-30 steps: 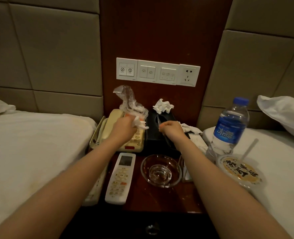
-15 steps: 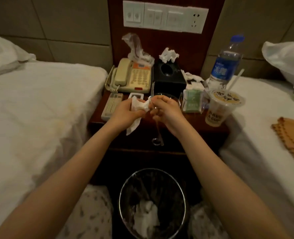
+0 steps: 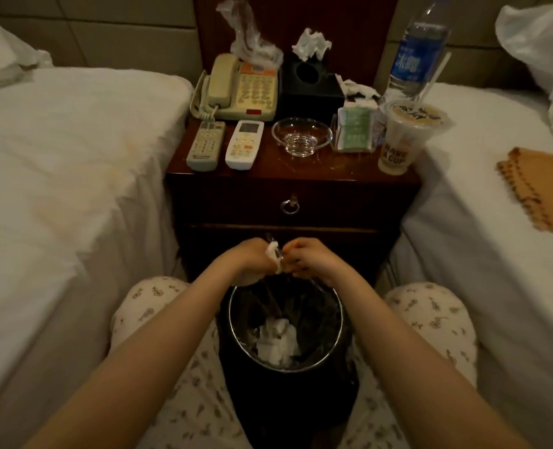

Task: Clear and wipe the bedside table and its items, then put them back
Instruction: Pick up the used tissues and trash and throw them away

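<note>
Both hands meet just above the far rim of the waste bin [image 3: 236, 322]. My left hand [image 3: 252, 259] grips a crumpled white tissue [image 3: 273, 252]; my right hand [image 3: 307, 257] pinches the same wad from the other side. On the dark wooden bedside table [image 3: 268, 171] stand a beige telephone [image 3: 239, 89], two remote controls [image 3: 206, 144] [image 3: 244, 144], a glass ashtray [image 3: 301, 137], a black tissue box [image 3: 311, 89], a green packet [image 3: 356, 128], a lidded drink cup [image 3: 405, 134] and a water bottle [image 3: 418, 50].
White beds flank the table on the left [image 3: 67, 176] and right [image 3: 502, 254]. An orange cloth [image 3: 541, 186] lies on the right bed. Crumpled plastic [image 3: 246, 37] sits behind the phone. The bin holds white tissues [image 3: 278, 341]. My knees bracket the bin.
My hands came away from the tabletop with the tissue and dropped to the bin's rim. The view tilted down, and the wall switches left the frame.
</note>
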`<state>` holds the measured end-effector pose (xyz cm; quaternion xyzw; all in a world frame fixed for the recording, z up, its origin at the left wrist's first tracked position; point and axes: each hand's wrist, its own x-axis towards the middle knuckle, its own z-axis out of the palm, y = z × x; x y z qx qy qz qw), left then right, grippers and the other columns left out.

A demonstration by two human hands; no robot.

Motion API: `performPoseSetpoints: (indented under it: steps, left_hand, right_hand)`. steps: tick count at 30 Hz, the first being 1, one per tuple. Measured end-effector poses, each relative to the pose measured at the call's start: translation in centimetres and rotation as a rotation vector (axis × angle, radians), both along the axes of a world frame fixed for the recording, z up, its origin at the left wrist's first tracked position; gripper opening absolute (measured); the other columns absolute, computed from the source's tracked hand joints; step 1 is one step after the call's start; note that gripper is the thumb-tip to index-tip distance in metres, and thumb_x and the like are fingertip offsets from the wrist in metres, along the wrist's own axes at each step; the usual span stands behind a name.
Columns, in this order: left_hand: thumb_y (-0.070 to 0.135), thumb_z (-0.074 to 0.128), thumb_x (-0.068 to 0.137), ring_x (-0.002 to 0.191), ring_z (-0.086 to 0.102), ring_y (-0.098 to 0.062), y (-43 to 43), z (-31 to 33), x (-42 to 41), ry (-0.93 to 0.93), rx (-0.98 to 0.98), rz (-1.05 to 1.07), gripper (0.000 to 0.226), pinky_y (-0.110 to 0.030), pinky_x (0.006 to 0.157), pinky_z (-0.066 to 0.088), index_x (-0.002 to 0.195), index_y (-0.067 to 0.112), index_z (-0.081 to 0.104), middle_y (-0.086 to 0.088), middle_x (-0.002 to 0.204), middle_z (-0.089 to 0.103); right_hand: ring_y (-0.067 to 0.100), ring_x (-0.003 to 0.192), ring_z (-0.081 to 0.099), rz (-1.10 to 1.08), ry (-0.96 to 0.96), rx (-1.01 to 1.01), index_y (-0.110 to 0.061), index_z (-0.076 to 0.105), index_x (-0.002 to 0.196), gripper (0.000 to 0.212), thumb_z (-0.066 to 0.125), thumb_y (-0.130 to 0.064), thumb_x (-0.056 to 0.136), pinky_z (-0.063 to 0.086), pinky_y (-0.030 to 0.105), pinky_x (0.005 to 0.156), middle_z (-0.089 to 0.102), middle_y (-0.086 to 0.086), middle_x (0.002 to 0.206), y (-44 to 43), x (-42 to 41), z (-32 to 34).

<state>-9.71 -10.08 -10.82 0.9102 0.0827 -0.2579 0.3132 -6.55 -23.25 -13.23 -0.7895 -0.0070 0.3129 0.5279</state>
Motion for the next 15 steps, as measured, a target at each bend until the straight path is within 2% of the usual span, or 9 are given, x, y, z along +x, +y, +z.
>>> performPoseSetpoints:
  steps: [2, 4, 8, 10, 12, 15]
  left_hand:
    - [0.018, 0.061, 0.087, 0.103, 0.058, -0.023, -0.3, -0.8, 0.2, 0.083, 0.053, -0.033, 0.037, -0.028, 0.076, 0.047, 0.122, 0.009, 0.054, -0.01, 0.113, 0.058]
    - [0.019, 0.063, 0.086, 0.115, 0.053, -0.026, -0.3, -1.3, 0.4, 0.179, 0.065, -0.05, 0.05, -0.033, 0.087, 0.048, 0.132, 0.012, 0.045, -0.01, 0.128, 0.052]
    - [0.02, 0.065, 0.086, 0.119, 0.052, -0.024, 0.1, -1.5, 0.4, 0.269, 0.085, -0.051, 0.061, -0.029, 0.084, 0.048, 0.139, 0.014, 0.037, -0.008, 0.136, 0.047]
    - [0.023, 0.065, 0.086, 0.112, 0.055, -0.021, 0.4, -1.3, 0.6, 0.231, 0.099, -0.076, 0.058, -0.029, 0.082, 0.048, 0.138, 0.015, 0.04, -0.007, 0.13, 0.051]
    - [0.019, 0.064, 0.086, 0.098, 0.057, -0.016, 1.0, -0.3, 1.2, 0.15, 0.028, -0.097, 0.053, -0.025, 0.075, 0.048, 0.135, 0.016, 0.045, -0.004, 0.114, 0.056]
    - [0.002, 0.063, 0.084, 0.079, 0.058, -0.009, 2.3, 2.8, 2.7, -0.078, -0.202, -0.077, 0.042, -0.011, 0.061, 0.046, 0.125, 0.008, 0.057, -0.003, 0.099, 0.062]
  right_hand:
    - [0.012, 0.067, 0.056, -0.023, 0.027, -0.04, -0.007, 0.058, 0.107, 0.02, 0.05, -0.002, 0.09, 0.046, 0.021, 0.06, 0.06, 0.004, 0.081, -0.1, -0.1, -0.7]
    - [0.013, 0.073, 0.058, -0.027, 0.066, -0.083, -0.007, 0.057, 0.113, 0.023, 0.049, -0.004, 0.091, 0.047, 0.027, 0.072, 0.06, 0.008, 0.094, -0.3, 0.1, -1.3]
    - [0.02, 0.103, 0.056, 0.042, 0.089, -0.246, -0.011, 0.059, 0.112, 0.023, 0.048, -0.008, 0.092, 0.043, 0.037, 0.091, 0.056, 0.006, 0.115, -0.7, 0.2, -2.0]
    - [0.019, 0.106, 0.053, 0.085, 0.067, -0.299, -0.015, 0.06, 0.11, 0.022, 0.048, -0.008, 0.092, 0.042, 0.036, 0.091, 0.054, 0.002, 0.112, -0.6, 0.3, -1.4]
    - [0.016, 0.098, 0.055, 0.088, 0.048, -0.251, -0.019, 0.061, 0.103, 0.019, 0.049, -0.009, 0.092, 0.043, 0.034, 0.086, 0.057, 0.0, 0.107, -0.6, 1.0, -0.1]
    - [0.014, 0.081, 0.063, 0.016, 0.047, 0.085, -0.02, 0.062, 0.092, 0.016, 0.049, -0.011, 0.094, 0.048, 0.029, 0.076, 0.067, 0.001, 0.094, -1.0, 2.5, 3.7]
